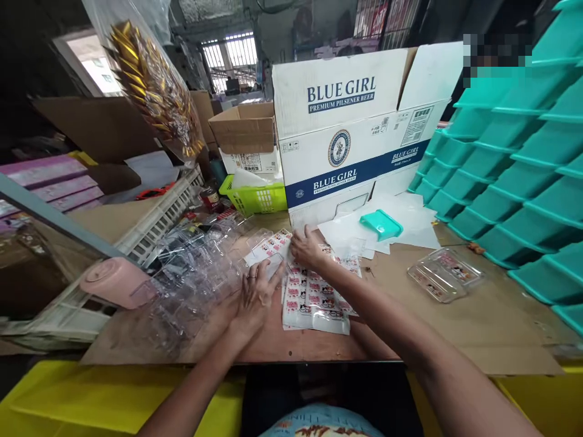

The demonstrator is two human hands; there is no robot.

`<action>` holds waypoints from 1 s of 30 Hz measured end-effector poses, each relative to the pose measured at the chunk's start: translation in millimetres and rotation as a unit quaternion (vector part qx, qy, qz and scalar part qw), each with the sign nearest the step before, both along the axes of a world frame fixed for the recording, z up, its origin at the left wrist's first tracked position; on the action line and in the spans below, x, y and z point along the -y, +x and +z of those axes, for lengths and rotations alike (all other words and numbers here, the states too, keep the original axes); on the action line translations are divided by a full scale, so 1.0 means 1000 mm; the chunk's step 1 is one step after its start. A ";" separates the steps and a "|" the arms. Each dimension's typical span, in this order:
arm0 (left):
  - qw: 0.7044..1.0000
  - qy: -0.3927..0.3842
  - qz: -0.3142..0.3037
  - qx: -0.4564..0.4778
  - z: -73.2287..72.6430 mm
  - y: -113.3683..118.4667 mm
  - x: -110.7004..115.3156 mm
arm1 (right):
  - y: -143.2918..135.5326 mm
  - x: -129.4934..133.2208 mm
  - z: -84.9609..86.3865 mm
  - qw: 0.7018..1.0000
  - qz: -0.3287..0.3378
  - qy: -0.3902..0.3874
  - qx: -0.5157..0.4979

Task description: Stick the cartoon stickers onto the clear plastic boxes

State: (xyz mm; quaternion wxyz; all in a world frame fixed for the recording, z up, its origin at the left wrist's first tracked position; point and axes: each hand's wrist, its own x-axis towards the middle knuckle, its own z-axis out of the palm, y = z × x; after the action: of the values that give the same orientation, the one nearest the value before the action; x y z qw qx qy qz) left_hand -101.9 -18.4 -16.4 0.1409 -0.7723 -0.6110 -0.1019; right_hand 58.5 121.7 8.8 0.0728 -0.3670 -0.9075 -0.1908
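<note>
My left hand (pixel 255 290) is closed on a small clear plastic piece (pixel 274 266), thumb and fingers at its sides. Just right of it, my right hand (pixel 304 247) has its fingers bent and drawn together over the upper left of the sticker sheets (pixel 315 321). What those fingers pinch, if anything, is hidden. Pink and cat pictures fill the sheets, and my right forearm covers part of them. Behind my left hand lies another printed sheet (pixel 279 240). Clear plastic pieces (pixel 191 285) are heaped to the left.
A white beer carton (pixel 346 139) stands at the back, beside a lime green basket (pixel 259 197). Stacked turquoise bins (pixel 505 206) line the right. A clear case with stickers (pixel 444 274) and a turquoise tray (pixel 381 224) lie nearer. A pink container (pixel 116 283) is at left.
</note>
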 end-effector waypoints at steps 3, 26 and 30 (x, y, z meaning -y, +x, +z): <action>1.000 -0.021 0.007 -0.007 0.003 -0.005 0.006 | 0.010 0.003 0.004 1.000 0.013 0.004 0.004; 0.528 -0.293 -0.086 0.793 0.041 0.087 0.034 | 0.146 0.245 -0.004 0.947 0.203 0.054 -0.241; 0.575 -0.306 -0.111 0.750 0.056 0.075 0.048 | 0.164 0.252 0.019 0.922 0.159 -0.052 -0.348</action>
State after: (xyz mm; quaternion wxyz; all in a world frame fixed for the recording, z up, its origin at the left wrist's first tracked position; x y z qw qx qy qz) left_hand -26.6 -66.6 39.5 -0.6250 -0.4788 -0.4028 -0.4667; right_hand 222.6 -130.4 28.1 0.3945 -0.2649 -0.8798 0.0106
